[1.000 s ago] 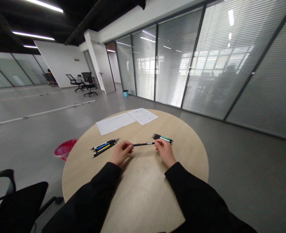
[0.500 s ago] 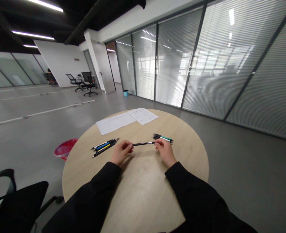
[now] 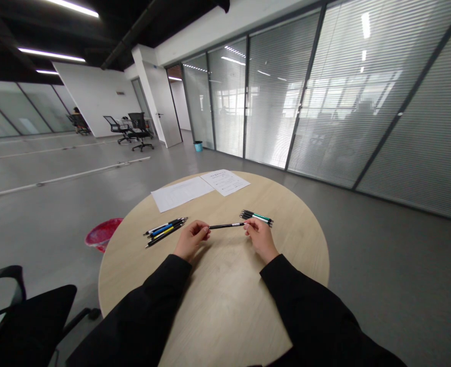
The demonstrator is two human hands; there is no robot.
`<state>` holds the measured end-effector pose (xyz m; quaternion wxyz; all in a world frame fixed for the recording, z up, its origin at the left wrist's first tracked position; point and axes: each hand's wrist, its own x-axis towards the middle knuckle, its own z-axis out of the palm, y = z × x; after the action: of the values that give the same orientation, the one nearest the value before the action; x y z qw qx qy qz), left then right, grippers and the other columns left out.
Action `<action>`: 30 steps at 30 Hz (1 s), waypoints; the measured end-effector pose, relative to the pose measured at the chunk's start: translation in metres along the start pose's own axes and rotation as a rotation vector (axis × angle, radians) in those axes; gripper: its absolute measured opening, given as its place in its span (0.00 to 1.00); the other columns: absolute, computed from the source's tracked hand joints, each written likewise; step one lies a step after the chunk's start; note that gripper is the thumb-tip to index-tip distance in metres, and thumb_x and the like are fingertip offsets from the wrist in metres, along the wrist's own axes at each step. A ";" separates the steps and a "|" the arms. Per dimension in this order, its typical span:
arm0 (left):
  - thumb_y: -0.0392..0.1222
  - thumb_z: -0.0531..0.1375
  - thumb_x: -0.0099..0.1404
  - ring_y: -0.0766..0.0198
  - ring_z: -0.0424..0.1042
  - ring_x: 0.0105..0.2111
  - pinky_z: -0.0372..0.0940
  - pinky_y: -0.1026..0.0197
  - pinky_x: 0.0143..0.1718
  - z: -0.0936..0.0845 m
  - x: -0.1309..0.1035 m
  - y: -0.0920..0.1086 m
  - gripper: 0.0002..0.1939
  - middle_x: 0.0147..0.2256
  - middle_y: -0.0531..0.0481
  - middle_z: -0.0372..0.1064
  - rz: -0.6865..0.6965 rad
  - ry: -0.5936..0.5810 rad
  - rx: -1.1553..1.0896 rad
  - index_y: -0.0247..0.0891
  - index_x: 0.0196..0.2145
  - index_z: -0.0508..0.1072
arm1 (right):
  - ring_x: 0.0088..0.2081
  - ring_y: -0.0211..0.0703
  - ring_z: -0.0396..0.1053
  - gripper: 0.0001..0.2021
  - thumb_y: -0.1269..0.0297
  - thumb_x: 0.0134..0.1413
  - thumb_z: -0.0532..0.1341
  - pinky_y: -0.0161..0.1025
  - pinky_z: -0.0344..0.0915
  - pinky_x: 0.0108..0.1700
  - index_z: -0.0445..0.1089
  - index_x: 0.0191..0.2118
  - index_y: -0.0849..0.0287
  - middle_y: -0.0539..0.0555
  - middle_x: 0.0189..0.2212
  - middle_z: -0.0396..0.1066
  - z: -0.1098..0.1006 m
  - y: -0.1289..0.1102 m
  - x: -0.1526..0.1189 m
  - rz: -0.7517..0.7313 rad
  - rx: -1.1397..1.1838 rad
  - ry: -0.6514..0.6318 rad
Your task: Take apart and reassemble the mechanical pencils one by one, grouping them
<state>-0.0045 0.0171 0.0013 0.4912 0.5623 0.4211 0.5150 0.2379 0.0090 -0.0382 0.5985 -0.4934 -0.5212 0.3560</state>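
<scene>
A black pen (image 3: 226,225) with a pale band near its right end is stretched level between my two hands above the round wooden table (image 3: 225,285). My left hand (image 3: 193,239) pinches its left end between thumb and fingers. At the other end, the fingertips of my right hand (image 3: 261,238) are closed on the pen. Left of my left hand lies a group of several pens (image 3: 165,230) with black, blue, yellow and white parts. Just behind my right hand is another group of pens (image 3: 256,216), green, white and black, partly hidden by that hand.
Two printed sheets, a left one (image 3: 182,193) and a right one (image 3: 226,182), lie at the table's far side. A red basin (image 3: 103,233) stands on the floor at the left, with a black chair (image 3: 30,321) nearer. Glass partitions stand behind.
</scene>
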 end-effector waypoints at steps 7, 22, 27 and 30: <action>0.54 0.71 0.51 0.66 0.70 0.25 0.65 0.62 0.29 -0.001 0.000 -0.001 0.20 0.25 0.52 0.72 0.000 0.003 -0.005 0.35 0.31 0.73 | 0.27 0.41 0.70 0.11 0.56 0.52 0.62 0.36 0.63 0.28 0.73 0.36 0.59 0.53 0.29 0.73 -0.001 -0.002 -0.001 0.006 -0.015 -0.014; 0.54 0.71 0.51 0.67 0.70 0.25 0.65 0.63 0.30 -0.001 0.001 -0.002 0.21 0.25 0.53 0.71 -0.013 0.001 -0.030 0.35 0.31 0.72 | 0.26 0.39 0.68 0.12 0.55 0.55 0.60 0.35 0.62 0.27 0.71 0.34 0.59 0.51 0.28 0.71 0.000 -0.004 -0.002 -0.027 -0.015 -0.032; 0.54 0.71 0.51 0.67 0.70 0.25 0.65 0.63 0.31 -0.002 0.002 -0.005 0.20 0.25 0.53 0.71 -0.015 0.009 -0.034 0.35 0.31 0.73 | 0.26 0.40 0.68 0.12 0.54 0.56 0.60 0.35 0.62 0.27 0.70 0.33 0.58 0.51 0.27 0.70 -0.001 -0.004 -0.003 -0.030 -0.025 -0.041; 0.54 0.71 0.51 0.67 0.70 0.25 0.65 0.63 0.30 -0.002 0.002 -0.004 0.20 0.25 0.53 0.71 -0.011 0.004 -0.031 0.35 0.31 0.72 | 0.26 0.40 0.68 0.13 0.53 0.57 0.60 0.35 0.61 0.26 0.69 0.32 0.58 0.51 0.27 0.70 -0.002 -0.005 -0.003 -0.039 -0.040 -0.046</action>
<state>-0.0065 0.0199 -0.0022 0.5017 0.5514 0.4171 0.5199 0.2385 0.0045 -0.0346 0.5832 -0.4867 -0.5512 0.3452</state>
